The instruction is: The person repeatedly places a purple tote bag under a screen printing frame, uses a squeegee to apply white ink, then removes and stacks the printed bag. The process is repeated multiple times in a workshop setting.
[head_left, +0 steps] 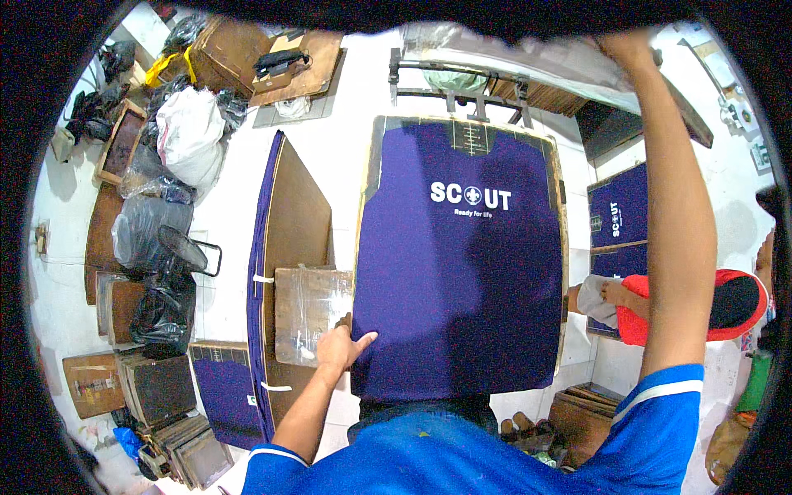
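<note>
A board (pixel 462 289) covered in purple fabric with a white printed design and emblem lies in front of me, its top corners dark. My left hand (pixel 345 346) grips its left edge low down, thumb on the fabric and fingers curled round the side. My right hand (pixel 623 51) is raised to the top right, at a long pale panel (pixel 569 70) above the board; its fingertips are partly hidden by the dark rim. A metal bracket (pixel 450 103) stands beyond the board's far edge.
Purple-covered boards (pixel 619 206) lie at right, where a co-worker in red (pixel 639 301) holds a grey cloth. Another board (pixel 297 190) leans on its side at left, beside a translucent block (pixel 309 313). Bags (pixel 186 132), boxes and stacked panels (pixel 177 445) crowd the far left.
</note>
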The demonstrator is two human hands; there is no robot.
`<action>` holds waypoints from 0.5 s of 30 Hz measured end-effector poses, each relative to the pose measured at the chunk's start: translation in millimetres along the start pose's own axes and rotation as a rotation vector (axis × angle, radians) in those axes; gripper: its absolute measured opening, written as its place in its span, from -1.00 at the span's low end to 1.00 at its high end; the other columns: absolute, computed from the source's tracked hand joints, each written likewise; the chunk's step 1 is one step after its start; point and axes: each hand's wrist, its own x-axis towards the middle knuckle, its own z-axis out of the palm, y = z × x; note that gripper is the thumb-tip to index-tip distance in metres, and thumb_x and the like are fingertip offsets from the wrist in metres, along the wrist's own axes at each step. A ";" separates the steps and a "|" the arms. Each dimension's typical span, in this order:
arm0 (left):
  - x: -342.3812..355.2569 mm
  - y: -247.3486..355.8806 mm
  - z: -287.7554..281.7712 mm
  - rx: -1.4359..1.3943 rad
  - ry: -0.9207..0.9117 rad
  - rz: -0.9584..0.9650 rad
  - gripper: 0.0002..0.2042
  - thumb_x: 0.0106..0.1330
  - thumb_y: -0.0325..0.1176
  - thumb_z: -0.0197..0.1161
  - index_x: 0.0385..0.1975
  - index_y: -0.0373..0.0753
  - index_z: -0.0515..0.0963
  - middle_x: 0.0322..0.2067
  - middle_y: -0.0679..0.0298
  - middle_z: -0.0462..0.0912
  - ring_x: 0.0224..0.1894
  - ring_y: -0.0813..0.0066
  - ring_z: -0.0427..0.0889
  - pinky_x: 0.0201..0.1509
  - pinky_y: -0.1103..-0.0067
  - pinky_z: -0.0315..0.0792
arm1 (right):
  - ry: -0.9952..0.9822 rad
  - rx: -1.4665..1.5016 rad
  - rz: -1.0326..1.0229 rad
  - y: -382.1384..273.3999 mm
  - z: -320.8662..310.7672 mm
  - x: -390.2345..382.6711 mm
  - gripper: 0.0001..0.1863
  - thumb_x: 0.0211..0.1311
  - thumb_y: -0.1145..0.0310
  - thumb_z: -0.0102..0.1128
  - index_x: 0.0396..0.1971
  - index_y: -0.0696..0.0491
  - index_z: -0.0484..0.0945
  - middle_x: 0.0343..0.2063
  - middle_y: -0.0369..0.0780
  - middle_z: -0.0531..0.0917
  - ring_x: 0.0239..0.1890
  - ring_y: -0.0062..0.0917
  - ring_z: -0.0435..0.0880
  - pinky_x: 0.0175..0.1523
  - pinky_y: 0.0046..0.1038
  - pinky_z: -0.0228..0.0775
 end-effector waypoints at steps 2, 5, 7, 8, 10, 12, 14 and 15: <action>5.8 20.6 -40.9 -0.069 0.081 0.072 -0.19 0.16 0.47 0.35 -0.23 -0.40 0.75 -0.27 -0.15 0.79 -0.13 -0.14 0.80 0.04 0.14 0.64 | -0.017 -0.087 0.032 7.4 4.5 -15.9 -0.23 0.01 -0.48 0.40 -0.60 0.08 0.60 -0.58 -0.16 0.64 -0.49 -0.35 0.62 -0.28 -0.21 0.44; 0.0 85.3 -100.4 -0.552 0.466 0.449 -0.33 0.24 0.09 0.54 0.13 -0.40 0.63 0.01 -0.09 0.76 0.10 0.09 0.76 0.24 0.26 0.58 | -0.063 -0.164 -0.033 15.7 15.8 -55.4 -0.43 0.13 -0.23 0.45 -0.28 0.06 0.79 -0.30 -0.03 0.81 -0.22 -0.09 0.82 -0.08 -0.14 0.62; -12.5 132.2 -132.9 -0.848 0.581 0.772 -0.27 0.27 -0.15 0.57 0.36 -0.38 0.42 0.19 -0.12 0.63 0.22 0.11 0.67 0.34 0.27 0.50 | 0.049 0.060 -0.155 19.9 26.1 -113.3 -0.35 -0.05 -0.32 0.59 -0.31 0.02 0.77 -0.37 -0.12 0.80 -0.31 -0.16 0.80 -0.15 -0.22 0.60; -19.5 153.3 -142.8 -0.943 0.597 0.830 -0.18 0.27 -0.25 0.57 0.47 -0.36 0.26 0.20 -0.03 0.63 0.26 0.15 0.63 0.37 0.31 0.48 | 0.092 0.153 -0.179 19.9 33.6 -141.1 -0.36 -0.05 -0.31 0.62 -0.38 0.03 0.75 -0.42 -0.17 0.77 -0.36 -0.24 0.77 -0.20 -0.24 0.57; -31.7 198.4 -138.6 -1.457 0.512 0.842 -0.22 0.36 -0.27 0.50 0.47 -0.34 0.20 0.21 0.04 0.59 0.28 0.19 0.59 0.37 0.29 0.49 | 0.066 0.039 -0.183 19.1 50.5 -206.2 -0.31 -0.15 -0.34 0.65 -0.43 0.06 0.68 -0.42 -0.20 0.74 -0.35 -0.27 0.72 -0.20 -0.21 0.49; -45.5 212.9 -111.9 -2.042 0.145 0.531 -0.57 0.55 -0.23 0.23 0.30 -0.23 0.33 0.19 0.16 0.56 0.18 0.36 0.62 0.21 0.31 0.59 | -0.052 0.022 -0.159 21.2 69.9 -265.8 -0.29 -0.21 -0.35 0.64 -0.40 0.04 0.68 -0.47 -0.23 0.68 -0.39 -0.27 0.65 -0.19 -0.18 0.40; -21.5 211.8 -77.1 -1.926 0.117 0.049 -0.63 0.55 -0.21 0.22 0.20 -0.27 0.45 0.07 0.21 0.64 0.07 0.40 0.66 0.13 0.40 0.61 | -0.269 0.137 -0.104 28.1 107.0 -303.7 -0.36 -0.01 -0.33 0.49 -0.37 0.03 0.69 -0.42 -0.22 0.64 -0.24 -0.26 0.64 -0.07 -0.15 0.35; -1.2 202.1 -60.0 -1.908 0.009 0.011 -0.67 0.54 -0.20 0.22 0.13 -0.29 0.50 0.00 0.21 0.67 0.02 0.42 0.67 0.11 0.41 0.61 | -0.426 0.158 -0.064 32.5 126.3 -317.3 -0.48 0.04 -0.06 0.59 -0.21 0.06 0.71 -0.32 -0.17 0.71 -0.17 -0.23 0.67 0.02 -0.18 0.39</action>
